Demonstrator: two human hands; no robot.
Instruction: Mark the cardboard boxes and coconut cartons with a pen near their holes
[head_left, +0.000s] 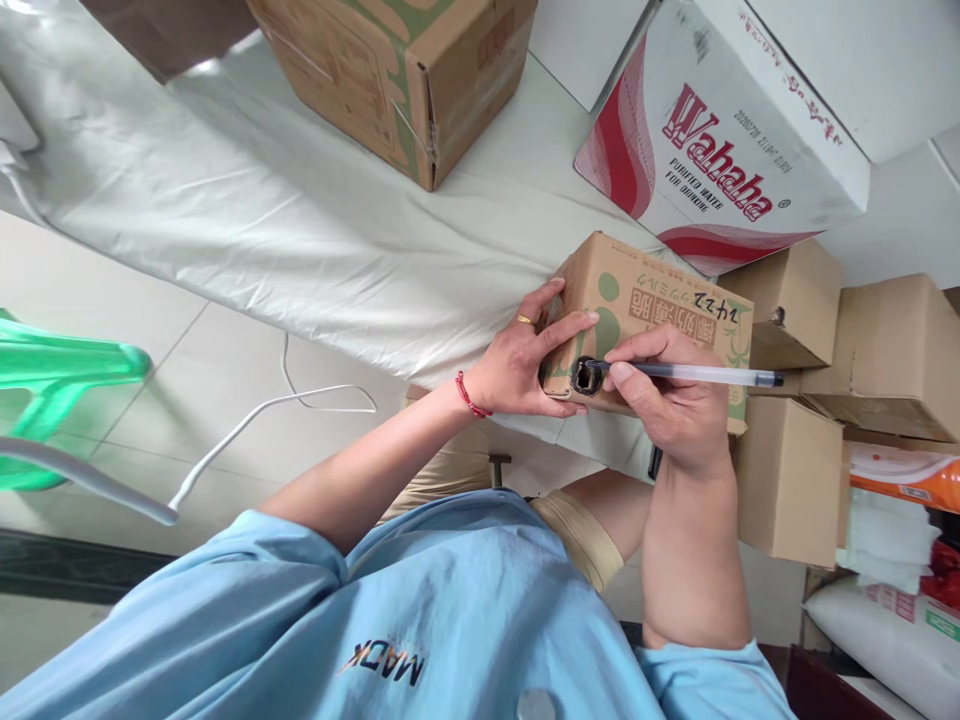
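Observation:
A small brown cardboard box with green print and a handwritten number lies on the white-covered table. My left hand wears a red bracelet and a ring, and its spread fingers grip the box's left end. Between the thumb and fingers of my right hand is a pen with a clear barrel, held level across the box. The pen's dark front end meets a black-edged hole at the near left corner of the box. Whether its tip is inside the hole, I cannot tell.
Behind stand a white Wahaha water carton and a larger brown carton. Several plain cardboard boxes are stacked at the right. A green plastic stool and a white cable are at the left.

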